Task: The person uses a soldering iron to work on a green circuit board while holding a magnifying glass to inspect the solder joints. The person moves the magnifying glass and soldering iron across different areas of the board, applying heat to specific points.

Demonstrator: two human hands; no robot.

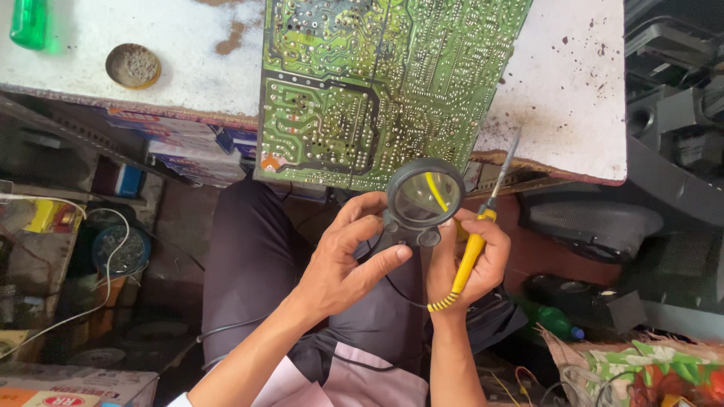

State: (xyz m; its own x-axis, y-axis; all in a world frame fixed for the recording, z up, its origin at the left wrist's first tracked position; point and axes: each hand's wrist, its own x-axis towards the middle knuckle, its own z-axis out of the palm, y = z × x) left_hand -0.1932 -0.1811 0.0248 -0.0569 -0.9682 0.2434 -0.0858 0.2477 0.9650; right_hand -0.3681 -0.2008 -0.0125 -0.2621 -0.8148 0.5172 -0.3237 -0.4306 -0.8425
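Note:
A large green circuit board (377, 83) lies solder side up on a white, stained bench top (566, 90), its near edge hanging over my lap. My left hand (343, 260) grips the black handle of a round magnifying glass (424, 197) held just below the board's near edge. My right hand (467, 260) holds a yellow-handled soldering iron (473, 249), its thin metal tip pointing up toward the board's right corner; its fingers also touch the magnifier's rim.
A small round tin (133, 65) and a green bottle (29, 22) sit at the bench's far left. Boxes, wires and a blue container crowd the floor at left. Black equipment (664, 113) stands at right; a green bottle (554, 322) lies below.

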